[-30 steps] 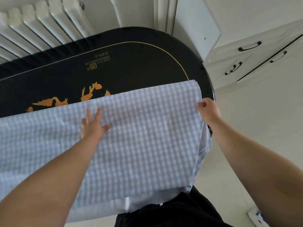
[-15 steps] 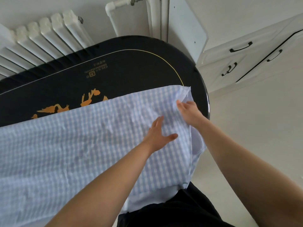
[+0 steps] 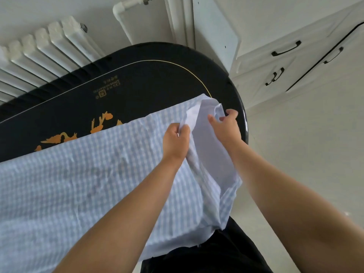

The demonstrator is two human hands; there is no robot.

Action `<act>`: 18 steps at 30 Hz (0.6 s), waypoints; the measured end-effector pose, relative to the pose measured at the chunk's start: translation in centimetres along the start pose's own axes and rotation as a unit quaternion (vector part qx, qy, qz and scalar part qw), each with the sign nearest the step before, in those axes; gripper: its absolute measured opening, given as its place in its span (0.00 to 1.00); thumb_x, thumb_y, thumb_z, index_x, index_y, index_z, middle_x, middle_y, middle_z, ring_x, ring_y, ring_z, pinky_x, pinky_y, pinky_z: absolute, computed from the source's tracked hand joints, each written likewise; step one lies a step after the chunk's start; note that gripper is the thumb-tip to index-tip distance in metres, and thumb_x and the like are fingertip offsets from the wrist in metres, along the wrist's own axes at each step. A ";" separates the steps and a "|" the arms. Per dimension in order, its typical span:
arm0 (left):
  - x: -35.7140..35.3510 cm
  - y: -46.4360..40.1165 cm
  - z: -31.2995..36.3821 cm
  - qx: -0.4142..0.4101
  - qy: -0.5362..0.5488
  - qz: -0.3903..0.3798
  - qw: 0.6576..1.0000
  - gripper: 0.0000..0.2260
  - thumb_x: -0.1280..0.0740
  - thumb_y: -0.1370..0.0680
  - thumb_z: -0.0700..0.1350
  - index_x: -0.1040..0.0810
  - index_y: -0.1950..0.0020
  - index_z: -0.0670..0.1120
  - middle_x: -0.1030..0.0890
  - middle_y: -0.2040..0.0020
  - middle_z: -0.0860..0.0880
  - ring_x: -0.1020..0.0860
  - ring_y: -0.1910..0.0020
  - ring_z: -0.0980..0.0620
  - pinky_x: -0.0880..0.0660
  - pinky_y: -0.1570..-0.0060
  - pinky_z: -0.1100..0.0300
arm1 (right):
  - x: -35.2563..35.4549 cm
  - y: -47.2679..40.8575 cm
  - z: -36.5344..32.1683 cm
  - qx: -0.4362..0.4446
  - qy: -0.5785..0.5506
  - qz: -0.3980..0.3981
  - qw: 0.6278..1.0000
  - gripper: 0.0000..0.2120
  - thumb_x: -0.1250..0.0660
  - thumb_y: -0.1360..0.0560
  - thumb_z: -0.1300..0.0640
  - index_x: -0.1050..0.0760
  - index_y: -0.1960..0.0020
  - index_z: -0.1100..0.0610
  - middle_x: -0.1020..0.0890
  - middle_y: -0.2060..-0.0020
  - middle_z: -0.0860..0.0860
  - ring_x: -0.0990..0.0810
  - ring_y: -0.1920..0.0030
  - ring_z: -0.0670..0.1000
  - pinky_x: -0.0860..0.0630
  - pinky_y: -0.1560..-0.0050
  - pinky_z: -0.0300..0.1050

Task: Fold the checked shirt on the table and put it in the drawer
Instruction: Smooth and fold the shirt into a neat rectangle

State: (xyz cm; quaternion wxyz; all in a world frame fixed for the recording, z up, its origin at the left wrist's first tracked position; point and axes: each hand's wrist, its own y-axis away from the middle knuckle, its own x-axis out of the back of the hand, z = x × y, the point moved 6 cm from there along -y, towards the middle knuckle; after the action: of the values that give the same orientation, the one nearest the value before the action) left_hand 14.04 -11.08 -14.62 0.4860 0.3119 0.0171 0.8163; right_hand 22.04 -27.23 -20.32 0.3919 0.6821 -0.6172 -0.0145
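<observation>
Checked shirt (image 3: 82, 186) spread flat over dark counter (image 3: 157, 81), near edge hanging toward person's body. Both hands at shirt's right end: left hand (image 3: 176, 141) pinching bunched cloth edge, right hand (image 3: 226, 126) just beside it, fingers curled round raised corner, pale underside showing. Step in hand, by judgement: starting fold of right end. Next move likely calls for carrying lifted end leftward across body of shirt, keeping edges level. Drawers (image 3: 283, 56) beyond right hand, well apart, appear closed.
</observation>
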 end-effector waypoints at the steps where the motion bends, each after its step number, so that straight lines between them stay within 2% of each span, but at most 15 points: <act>1: 0.8 -0.2 1.1 -0.032 0.000 -0.010 0.999 0.17 0.39 0.22 0.43 0.37 0.70 0.49 0.34 0.73 0.56 0.35 0.74 0.57 0.38 0.74 0.69 | -0.1 -0.6 -0.2 -0.005 0.016 -0.013 1.000 0.31 0.35 0.25 0.41 0.43 0.29 0.50 0.26 0.47 0.47 0.22 0.56 0.48 0.26 0.63 0.42; 2: 1.3 -0.5 1.9 -0.057 -0.003 -0.029 0.998 0.17 0.38 0.22 0.43 0.37 0.71 0.50 0.35 0.75 0.56 0.35 0.74 0.58 0.39 0.74 0.70 | -0.3 -1.4 -0.3 -0.001 0.036 -0.017 0.999 0.29 0.35 0.24 0.43 0.41 0.30 0.51 0.25 0.48 0.47 0.22 0.55 0.49 0.25 0.61 0.43; 4: 2.4 -1.3 2.5 -0.078 -0.007 -0.063 0.995 0.17 0.38 0.20 0.45 0.34 0.70 0.50 0.33 0.75 0.58 0.35 0.74 0.60 0.38 0.71 0.70 | -0.5 -2.8 -0.9 0.019 0.066 -0.003 0.998 0.18 0.37 0.22 0.47 0.32 0.35 0.51 0.21 0.50 0.47 0.21 0.55 0.49 0.24 0.59 0.43; 6: 4.0 -2.4 1.7 -0.066 0.009 -0.048 0.997 0.13 0.39 0.19 0.47 0.26 0.63 0.46 0.28 0.68 0.60 0.30 0.68 0.63 0.33 0.65 0.72 | -0.2 -3.7 -1.5 0.032 0.074 0.000 0.997 0.12 0.39 0.21 0.51 0.26 0.40 0.53 0.20 0.54 0.50 0.21 0.55 0.50 0.26 0.58 0.44; 8: 5.9 -3.9 -1.2 -0.041 -0.010 0.003 0.999 0.12 0.43 0.18 0.50 0.22 0.52 0.47 0.22 0.53 0.57 0.25 0.51 0.64 0.31 0.49 0.72 | 0.1 -4.6 -1.4 0.039 0.070 -0.011 0.997 0.13 0.41 0.20 0.52 0.25 0.40 0.54 0.21 0.55 0.49 0.21 0.52 0.52 0.27 0.56 0.44; 9: 6.9 -4.8 -3.3 -0.021 -0.062 0.027 0.998 0.14 0.46 0.18 0.51 0.23 0.47 0.47 0.23 0.45 0.54 0.27 0.41 0.59 0.32 0.40 0.66 | 0.3 -4.7 -1.4 0.046 0.077 -0.013 0.996 0.13 0.42 0.20 0.52 0.26 0.38 0.54 0.22 0.54 0.49 0.21 0.51 0.53 0.28 0.55 0.45; 10: 7.8 -5.7 -5.8 0.019 -0.127 0.041 0.991 0.16 0.48 0.18 0.52 0.26 0.39 0.48 0.26 0.36 0.50 0.31 0.33 0.51 0.36 0.33 0.56 | 0.4 -5.0 -1.3 0.054 0.097 -0.014 0.994 0.14 0.42 0.20 0.52 0.28 0.37 0.54 0.23 0.53 0.49 0.22 0.51 0.53 0.28 0.55 0.46; 11: 8.8 -6.4 -8.4 0.086 -0.188 0.050 0.977 0.19 0.51 0.18 0.52 0.33 0.30 0.49 0.34 0.28 0.49 0.39 0.27 0.46 0.41 0.29 0.49 | 0.4 -5.1 -1.5 0.072 0.134 -0.013 0.988 0.14 0.43 0.20 0.52 0.32 0.36 0.54 0.24 0.54 0.49 0.23 0.53 0.54 0.28 0.57 0.47; 12: 9.8 -6.6 -10.8 0.161 -0.227 0.054 0.959 0.22 0.52 0.17 0.52 0.42 0.24 0.50 0.44 0.23 0.50 0.48 0.24 0.44 0.46 0.27 0.45 | 0.4 -5.0 -1.9 0.094 0.179 -0.008 0.979 0.14 0.44 0.20 0.52 0.35 0.36 0.54 0.24 0.55 0.49 0.23 0.56 0.54 0.30 0.59 0.46; 13: 10.7 -6.7 -12.8 0.220 -0.243 0.055 0.943 0.23 0.53 0.17 0.52 0.50 0.22 0.50 0.52 0.21 0.52 0.54 0.23 0.45 0.50 0.26 0.45 | 0.2 -5.1 -2.3 0.112 0.220 -0.002 0.969 0.13 0.45 0.20 0.51 0.36 0.38 0.53 0.24 0.58 0.49 0.24 0.59 0.53 0.31 0.63 0.45; 14: 11.4 -6.7 -14.3 0.258 -0.248 0.053 0.932 0.24 0.53 0.16 0.50 0.54 0.21 0.49 0.57 0.21 0.52 0.57 0.23 0.46 0.52 0.26 0.47 | 0.1 -5.6 -2.2 0.094 0.230 0.009 0.969 0.10 0.46 0.21 0.49 0.34 0.42 0.51 0.25 0.61 0.48 0.25 0.63 0.51 0.34 0.66 0.44; 16: 12.1 -6.6 -16.0 0.283 -0.261 0.051 0.922 0.24 0.54 0.16 0.47 0.58 0.22 0.46 0.60 0.21 0.50 0.58 0.23 0.49 0.52 0.26 0.50 | 0.4 -5.2 -2.8 0.057 0.239 0.034 0.969 0.13 0.45 0.25 0.43 0.29 0.55 0.52 0.27 0.68 0.48 0.29 0.69 0.49 0.36 0.69 0.42; 18: 12.2 -6.5 -16.7 0.291 -0.272 0.049 0.916 0.25 0.54 0.16 0.46 0.60 0.22 0.44 0.62 0.22 0.48 0.58 0.23 0.50 0.51 0.26 0.51 | 0.3 -5.6 -2.8 0.012 0.221 0.031 0.975 0.17 0.44 0.27 0.43 0.28 0.60 0.56 0.29 0.68 0.50 0.31 0.70 0.50 0.36 0.70 0.42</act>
State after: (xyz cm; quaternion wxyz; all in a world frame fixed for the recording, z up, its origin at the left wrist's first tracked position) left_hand 6.29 6.78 -24.16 0.3188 0.6501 0.1056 0.6815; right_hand 28.20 -26.46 -21.32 0.5109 0.6535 -0.5363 0.1560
